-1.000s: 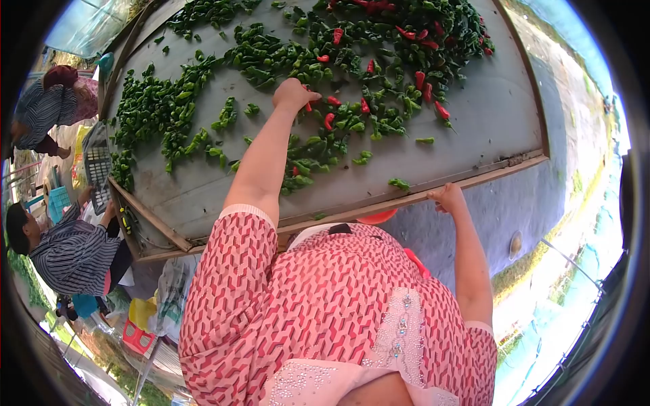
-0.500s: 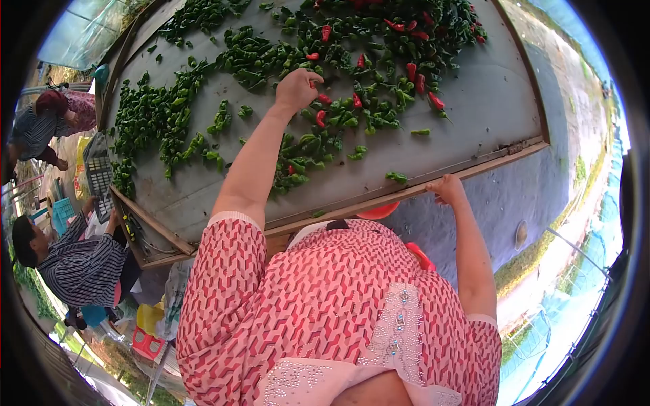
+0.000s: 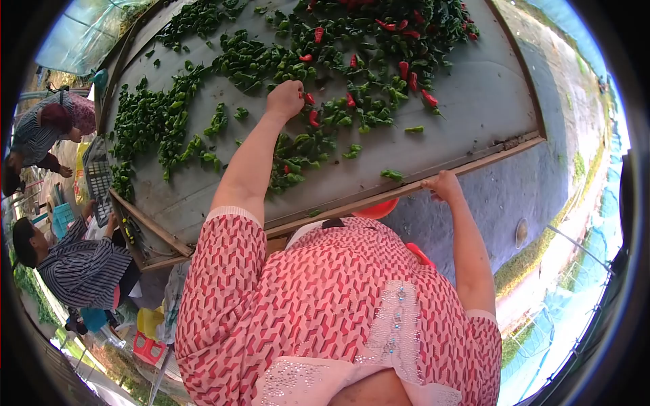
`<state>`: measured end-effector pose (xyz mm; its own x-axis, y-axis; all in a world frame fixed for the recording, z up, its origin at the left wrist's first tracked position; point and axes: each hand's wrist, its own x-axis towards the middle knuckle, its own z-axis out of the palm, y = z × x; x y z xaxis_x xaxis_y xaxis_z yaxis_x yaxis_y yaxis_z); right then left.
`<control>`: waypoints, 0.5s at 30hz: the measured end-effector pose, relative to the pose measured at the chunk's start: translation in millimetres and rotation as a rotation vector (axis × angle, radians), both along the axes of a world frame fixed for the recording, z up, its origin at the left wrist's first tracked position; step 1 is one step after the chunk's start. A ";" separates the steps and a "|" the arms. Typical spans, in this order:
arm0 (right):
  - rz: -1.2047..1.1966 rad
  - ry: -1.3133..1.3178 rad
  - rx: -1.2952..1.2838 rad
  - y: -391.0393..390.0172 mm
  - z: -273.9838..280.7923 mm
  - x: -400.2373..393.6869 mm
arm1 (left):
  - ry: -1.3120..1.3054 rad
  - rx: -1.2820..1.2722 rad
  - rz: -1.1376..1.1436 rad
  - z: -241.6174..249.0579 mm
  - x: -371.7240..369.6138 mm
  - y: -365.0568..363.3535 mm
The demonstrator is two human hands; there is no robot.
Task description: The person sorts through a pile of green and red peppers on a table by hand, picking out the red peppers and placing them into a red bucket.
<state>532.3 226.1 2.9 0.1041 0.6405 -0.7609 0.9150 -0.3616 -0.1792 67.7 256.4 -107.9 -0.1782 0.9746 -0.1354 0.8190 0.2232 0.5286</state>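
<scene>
My left hand (image 3: pixel 286 100) is over the peppers in the middle of the table, its fingers closed at a red pepper (image 3: pixel 309 99) that shows at the fingertips. Another red pepper (image 3: pixel 313 119) lies just below it among green peppers (image 3: pixel 308 145). At the near side of the table, my right hand (image 3: pixel 443 186) has its fingers curled at the wooden edge (image 3: pixel 474 164). Its fingertips are partly hidden. A single green pepper (image 3: pixel 391 174) lies a little left of that hand, inside the edge.
A dense pile of green and red peppers (image 3: pixel 420 40) covers the far right. More green peppers (image 3: pixel 152 118) spread over the left. A person in a striped top (image 3: pixel 84 267) stands at the left by a grey crate (image 3: pixel 98 172); another person (image 3: pixel 51 125) is behind. An orange-red bowl (image 3: pixel 376 209) sits below the edge.
My left hand has drawn slightly down and left, with its fingers still closed. The right hand stays at the wooden edge. The whole view has shifted a little to the left.
</scene>
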 end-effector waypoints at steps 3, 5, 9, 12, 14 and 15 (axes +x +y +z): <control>-0.009 0.011 0.012 -0.6 -2.8 1.4 | -0.122 -0.027 0.088 -1.3 -6.6 -1.3; 0.004 0.014 0.032 -2.0 -3.3 1.8 | -0.169 -0.071 0.149 2.9 -14.2 -3.6; -0.005 0.016 0.032 -2.8 -3.7 1.3 | -0.174 -0.101 0.244 17.6 -33.0 -8.2; -0.020 0.025 0.016 -1.5 -3.2 1.9 | -0.165 -0.169 0.206 26.6 -30.0 -7.3; -0.025 0.013 0.010 -0.3 -2.2 0.8 | -0.093 -0.200 0.138 27.8 -21.9 -5.9; -0.022 0.012 0.011 -0.2 0.7 -1.6 | -0.026 -0.196 0.089 22.1 -16.7 -4.8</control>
